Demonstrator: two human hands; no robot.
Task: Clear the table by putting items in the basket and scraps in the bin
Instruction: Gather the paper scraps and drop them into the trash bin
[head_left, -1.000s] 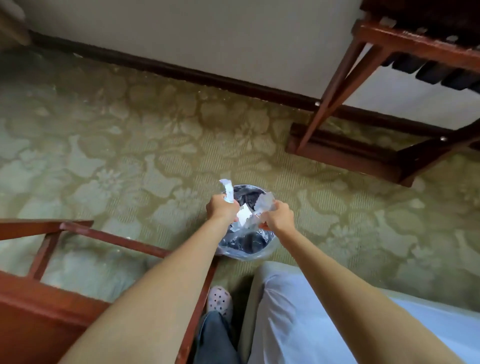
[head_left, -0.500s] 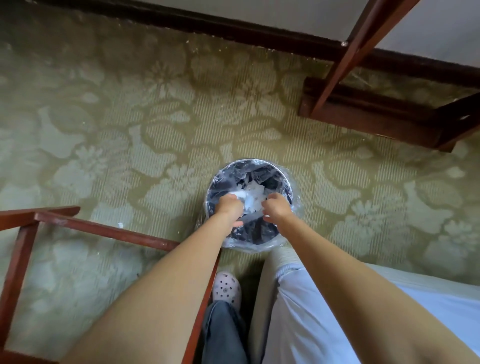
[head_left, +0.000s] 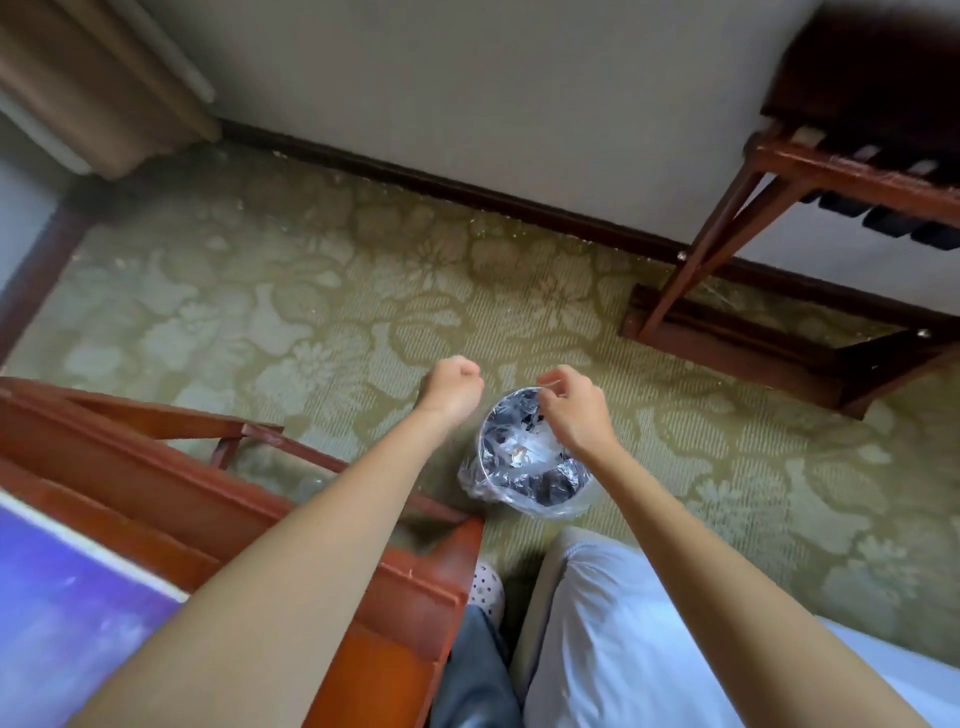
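Glossy plastic-lined bin (head_left: 530, 486), polished wooden table (head_left: 156, 467)

Hotel-style bedroom, seen from above.
Green floral carpet (head_left: 311, 322), wooden luggage rack (head_left: 810, 171), white-sheeted bed (head_left: 623, 649), brown curtain (head_left: 104, 78).

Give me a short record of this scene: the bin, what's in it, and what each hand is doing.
bin: on the carpet, lined with a clear bag
scraps: crumpled pale bits inside the bin
left hand: fist, just left of the bin, nothing visible in it
right hand: above the bin's far rim, fingers curled; any grip unclear
table: wooden, lower left
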